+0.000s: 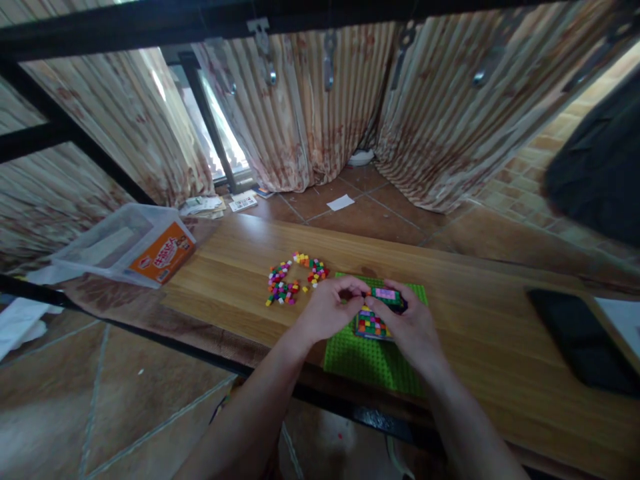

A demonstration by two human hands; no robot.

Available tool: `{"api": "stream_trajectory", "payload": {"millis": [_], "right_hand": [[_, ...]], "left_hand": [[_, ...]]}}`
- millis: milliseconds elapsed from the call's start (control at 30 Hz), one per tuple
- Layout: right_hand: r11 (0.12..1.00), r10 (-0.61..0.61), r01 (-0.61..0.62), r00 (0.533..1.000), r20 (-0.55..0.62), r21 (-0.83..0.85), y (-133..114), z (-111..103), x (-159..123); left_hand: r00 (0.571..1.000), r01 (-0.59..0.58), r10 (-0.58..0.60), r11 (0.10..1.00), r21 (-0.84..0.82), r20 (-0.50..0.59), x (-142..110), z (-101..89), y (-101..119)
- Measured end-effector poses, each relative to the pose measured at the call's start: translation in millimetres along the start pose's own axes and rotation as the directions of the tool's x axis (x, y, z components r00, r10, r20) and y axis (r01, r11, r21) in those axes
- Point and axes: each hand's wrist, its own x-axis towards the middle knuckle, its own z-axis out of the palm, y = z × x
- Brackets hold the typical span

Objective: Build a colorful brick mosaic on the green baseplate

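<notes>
A green studded baseplate [345,353] lies near the front edge of the wooden table. On it, between my hands, is a multicoloured toy brick build [373,325], with a pink-topped part at its back. My left hand [330,308] is closed in a pinch at the build's left back corner; whatever its fingertips hold is too small to tell. My right hand [414,325] wraps the right side of the build, thumb in front and fingers behind. Loose small bricks [283,291] in many colours lie in a scattered ring left of the baseplate.
A clear plastic bin [113,257] with an orange label stands at the table's left end. A dark tablet-like device [583,337] lies at the right, beside white paper [620,320]. Curtains [320,113] hang behind the table, below a black metal bar [200,30].
</notes>
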Motion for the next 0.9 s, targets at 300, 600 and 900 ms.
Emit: {"api": "stream_trajectory", "payload": {"millis": [300,600,900], "right_hand": [[1.000,0.004,-0.004,1.000,-0.009,0.012,0.5,2.1,2.5],[0.997,-0.014,0.011,0.999,0.033,0.081,1.1,-0.3,1.3],[0.969,0.024,-0.030,0.999,0.026,0.244,9.4,-5.2,1.7]], "left_hand": [[1.000,-0.016,0.016,1.000,0.014,-0.013,-0.9,1.4,-3.4],[1.000,0.003,-0.004,0.999,-0.033,-0.005,-1.2,1.2,-1.8],[0.998,0.060,-0.058,0.991,-0.116,0.023,-0.7,-1.8,2.7]]}}
